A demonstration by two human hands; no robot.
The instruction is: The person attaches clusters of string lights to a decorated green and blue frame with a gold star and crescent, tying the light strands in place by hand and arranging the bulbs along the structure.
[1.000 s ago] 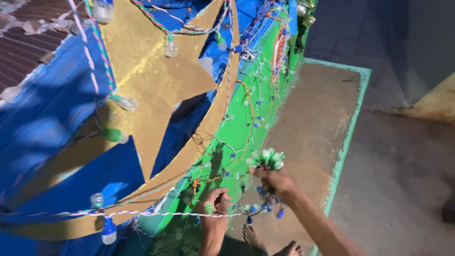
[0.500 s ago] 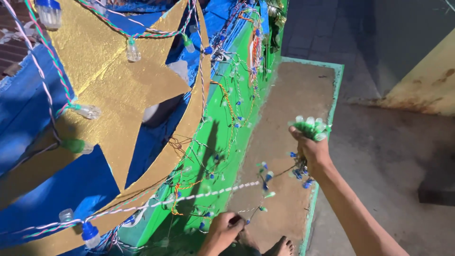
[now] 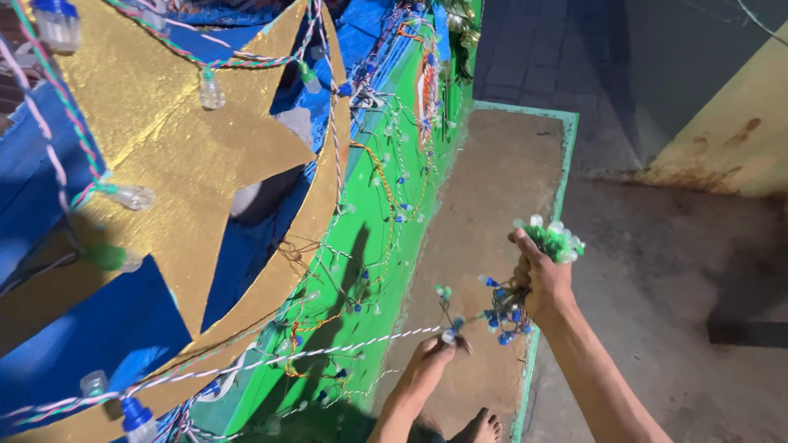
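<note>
Beside the big gold star (image 3: 172, 156), low down in the head view, two bare hands work with a string of tiny lights. The right hand (image 3: 542, 279) is closed around a bunch of lights (image 3: 552, 239), green and white at the top, with more blue bulbs (image 3: 501, 316) hanging in a tangle under the fist. The left hand (image 3: 427, 361) is lower and nearer the star; its fingers pinch the thin wire (image 3: 361, 340) close to one small bulb. From there the wire runs back toward the star and over the green board (image 3: 377, 246) that stands just beside it. The lights look very light and floppy. The wire is thin and bendy, so I think it will knot and snag easily, and a hard tug could snap it. The little bulbs look hard but easy to crack. A good place to hold seems to be the wire right next to a bulb, with a soft pinch, while the rest sits loosely in the other fist. Bigger bulbs (image 3: 131, 197) sit on the star itself. A bare foot (image 3: 480, 427) shows on the brown step (image 3: 492, 189) below the hands.
</note>
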